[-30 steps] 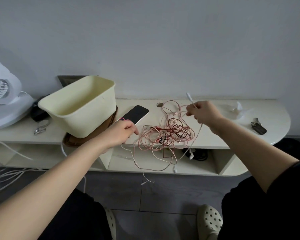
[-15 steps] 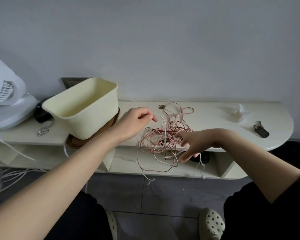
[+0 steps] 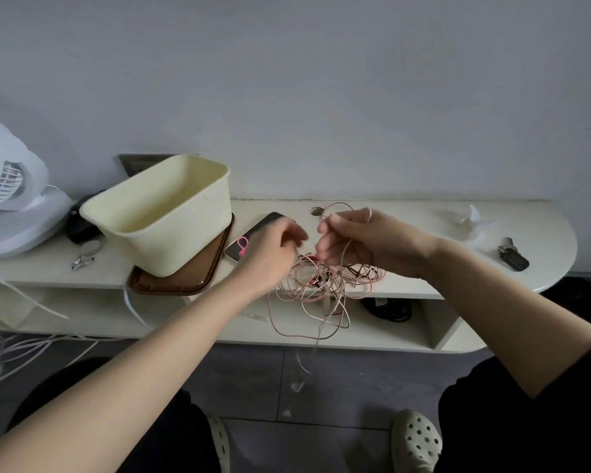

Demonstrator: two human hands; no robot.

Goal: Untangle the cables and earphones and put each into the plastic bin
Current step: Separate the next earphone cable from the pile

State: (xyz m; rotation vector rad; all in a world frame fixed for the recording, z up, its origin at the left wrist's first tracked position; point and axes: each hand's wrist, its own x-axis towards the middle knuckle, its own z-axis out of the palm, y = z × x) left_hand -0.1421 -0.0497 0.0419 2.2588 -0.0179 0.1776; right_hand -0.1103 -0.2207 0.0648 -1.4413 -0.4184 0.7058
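- Pale grey wall (image 3: 321, 97) backs a cream, round-ended shelf unit (image 3: 423, 216), viewed from above by a seated person in dark clothes.
- Right hand (image 3: 359, 240), raised just over the shelf top, curls its fingers round a pale strand (image 3: 344, 254) that loops over the forefinger and drops into the heap beneath.
- Left hand (image 3: 270, 250), just beside the right, is smeared by motion. Its fingers bend toward the heap, but whether they hold any wire cannot be told.
- Tangle of cables and earphones (image 3: 325, 281), mostly pinkish wire with small red parts, lies under and between both hands at the shelf's front edge. Several loops hang over that edge and one thin end dangles toward the floor.
- Cream plastic bin (image 3: 171, 216) stands on a brown tray (image 3: 185, 285) to the outer side of the left hand, near it but not touching.
- Dark phone (image 3: 253, 233) carrying a pink loop (image 3: 242, 245) lies between the bin and the left hand, partly hidden by that hand.
- Beyond the right wrist, well apart from it, lie a crumpled white scrap (image 3: 468, 220) and a bunch of keys (image 3: 512, 257).
- Black cord (image 3: 386, 307) sits coiled in the open compartment below the right forearm.
- White fan (image 3: 11, 199) stands far out past the bin on the left-hand side.
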